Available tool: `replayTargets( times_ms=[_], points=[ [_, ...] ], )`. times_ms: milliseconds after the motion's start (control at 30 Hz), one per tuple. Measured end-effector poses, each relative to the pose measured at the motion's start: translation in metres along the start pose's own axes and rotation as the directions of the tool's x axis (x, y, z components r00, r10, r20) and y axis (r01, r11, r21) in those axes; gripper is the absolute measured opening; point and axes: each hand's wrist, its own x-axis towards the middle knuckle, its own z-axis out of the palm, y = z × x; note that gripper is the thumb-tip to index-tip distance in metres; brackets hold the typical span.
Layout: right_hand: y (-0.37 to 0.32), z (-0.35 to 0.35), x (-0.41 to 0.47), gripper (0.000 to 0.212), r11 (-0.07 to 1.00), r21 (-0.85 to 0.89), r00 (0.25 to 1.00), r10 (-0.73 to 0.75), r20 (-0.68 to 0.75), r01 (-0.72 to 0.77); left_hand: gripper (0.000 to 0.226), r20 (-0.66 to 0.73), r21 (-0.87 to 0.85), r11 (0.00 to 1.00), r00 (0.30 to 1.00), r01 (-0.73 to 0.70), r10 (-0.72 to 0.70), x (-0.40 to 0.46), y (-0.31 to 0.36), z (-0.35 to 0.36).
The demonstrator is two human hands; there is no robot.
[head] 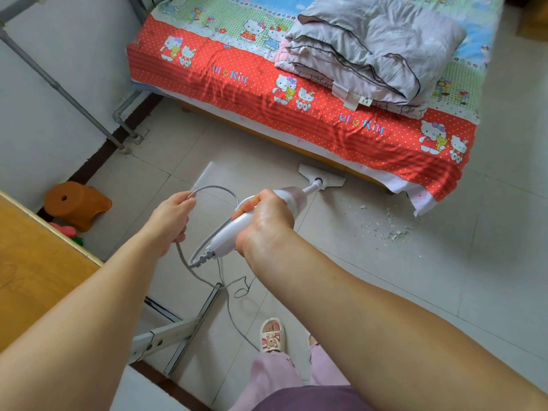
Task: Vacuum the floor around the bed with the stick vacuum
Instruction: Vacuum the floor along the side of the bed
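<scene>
the right hand (264, 216) is wrapped tight around the white handle of the stick vacuum (292, 197), tube angled away toward one o'clock. its floor head (321, 176) sits flat on the tiled floor (385, 277), right up against the bed (296, 120) edge, at about twelve o'clock from the person. the left hand (173, 213) is curled closed on a loop of the grey cord (213, 189), lifting it clear of the handle.

the mess, a scatter of pale debris (388, 229), lies at about three o'clock from the head, near the bed's corner, not yet reached.

what worries me: the rest of the cord trails at six o'clock, snaking over a metal frame leg (189, 324) and close by the slippered foot (272, 335). a step back could catch it, or a long push could pull it taut on that leg and jerk the handle. the overhanging sheet (421, 200) near the crumbs could also get sucked into the head if it goes in too close.
</scene>
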Motion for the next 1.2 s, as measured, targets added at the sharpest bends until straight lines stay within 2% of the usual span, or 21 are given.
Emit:
replayTargets(
  times_ms=[133, 200, 367, 533, 733, 867, 1033, 1100, 1200],
  points=[
    [0.005, 0.003, -0.011, 0.030, 0.999, 0.047, 1.000, 0.005, 0.020, -0.006, 0.026, -0.022, -0.135, 0.981, 0.989, 0.142, -0.146, 0.007, 0.000, -0.004],
    [0.007, 0.002, -0.018, 0.031, 0.999, 0.046, 1.000, 0.004, 0.027, -0.006, 0.026, -0.025, -0.118, 0.975, 0.981, 0.186, -0.190, 0.008, -0.004, -0.008],
    [0.014, 0.002, -0.036, 0.029, 0.999, -0.002, 0.998, 0.034, 0.060, -0.034, 0.036, 0.019, -0.161, 0.968, 0.982, 0.190, -0.190, -0.002, -0.009, -0.018],
    [0.022, -0.001, -0.052, 0.030, 0.998, -0.010, 0.991, 0.062, 0.116, -0.061, 0.041, 0.035, -0.093, 0.982, 0.986, 0.167, -0.164, -0.011, -0.003, -0.023],
    [0.036, -0.001, -0.060, 0.032, 0.997, 0.018, 0.985, 0.077, 0.152, -0.081, 0.035, -0.037, 0.071, 0.995, 0.997, 0.076, -0.073, -0.012, 0.003, -0.026],
    [0.036, 0.002, -0.055, 0.035, 0.999, 0.021, 0.992, 0.033, 0.118, -0.036, 0.033, -0.007, 0.071, 0.993, 0.996, 0.093, -0.093, -0.001, -0.003, -0.027],
    [0.025, 0.014, -0.038, 0.031, 0.995, 0.097, 0.995, -0.026, 0.092, 0.017, 0.013, 0.004, 0.167, 0.979, 0.993, 0.114, -0.117, 0.007, -0.009, -0.029],
    [0.020, 0.016, -0.031, 0.029, 0.995, 0.093, 0.996, -0.042, 0.074, 0.035, 0.017, -0.005, 0.108, 0.987, 0.993, 0.117, -0.117, 0.008, -0.010, -0.028],
    [0.012, 0.017, -0.019, 0.027, 0.993, 0.107, 0.997, -0.059, 0.047, 0.053, 0.020, -0.015, -0.130, 0.972, 0.980, 0.196, -0.200, 0.008, -0.010, -0.028]
  ],
)
